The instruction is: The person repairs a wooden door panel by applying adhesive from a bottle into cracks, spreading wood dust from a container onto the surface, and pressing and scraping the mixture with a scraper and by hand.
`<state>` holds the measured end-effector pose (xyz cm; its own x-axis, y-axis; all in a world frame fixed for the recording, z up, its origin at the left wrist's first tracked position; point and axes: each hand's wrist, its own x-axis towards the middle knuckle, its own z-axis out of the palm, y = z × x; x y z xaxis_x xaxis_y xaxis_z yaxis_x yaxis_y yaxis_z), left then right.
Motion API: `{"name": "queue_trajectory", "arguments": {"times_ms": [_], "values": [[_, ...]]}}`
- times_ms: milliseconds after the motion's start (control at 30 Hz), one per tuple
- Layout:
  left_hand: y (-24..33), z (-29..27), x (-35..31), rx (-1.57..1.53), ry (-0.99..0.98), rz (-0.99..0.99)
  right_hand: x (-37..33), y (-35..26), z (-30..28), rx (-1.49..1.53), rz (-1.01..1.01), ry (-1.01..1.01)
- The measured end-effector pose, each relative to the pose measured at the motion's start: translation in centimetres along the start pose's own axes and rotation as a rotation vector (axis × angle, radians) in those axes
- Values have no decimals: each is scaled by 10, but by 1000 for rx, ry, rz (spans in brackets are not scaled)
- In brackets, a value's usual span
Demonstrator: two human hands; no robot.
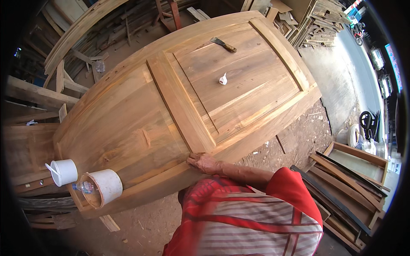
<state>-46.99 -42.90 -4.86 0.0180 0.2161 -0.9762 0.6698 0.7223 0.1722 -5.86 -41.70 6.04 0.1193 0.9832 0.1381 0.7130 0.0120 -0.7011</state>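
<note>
Workshop: floor (308, 127) of brown earth scattered with shavings and scraps; timber stack (324, 23) at upper right, a paved strip and road beyond, with parked vehicles.
Wooden door (184, 112): large, panelled, lying flat and slanting across the middle of the view, from lower left to upper right; divided by a broad cross rail (173, 87) into two recessed fields.
Right hand (203, 163): at the near edge of the door, touching the wood where cross rail and long near rail meet; fingers bent and close together, only slightly open; anything under the fingers hidden, so cannot tell whether gripping something small.
Right arm: bare below a red sleeve (292, 187), reaching leftward along the door's near side.
Left hand: out of sight; openness and hold cannot be told.
Scraper (223, 44): flat on the far field, blade to the left, worn handle to the right.
White crumpled scrap (223, 79): on the same field, nearer than the scraper.
Bucket (112, 186): off-white, stained, at the door's left end, mouth showing a clear bottle (85, 187) inside.
White tub (67, 171): smaller, just left of the bucket.
Wooden frames (352, 185): piled at lower right, well apart from the door.
</note>
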Motion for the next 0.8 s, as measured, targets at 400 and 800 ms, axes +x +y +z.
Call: {"name": "queue_trajectory", "arguments": {"times_ms": [400,800], "values": [[158,1,-137,237,-268,405,-155,66,-171,-21,608,675],[203,223,-155,383,45,1175,-333,-14,-131,91,740,477]]}}
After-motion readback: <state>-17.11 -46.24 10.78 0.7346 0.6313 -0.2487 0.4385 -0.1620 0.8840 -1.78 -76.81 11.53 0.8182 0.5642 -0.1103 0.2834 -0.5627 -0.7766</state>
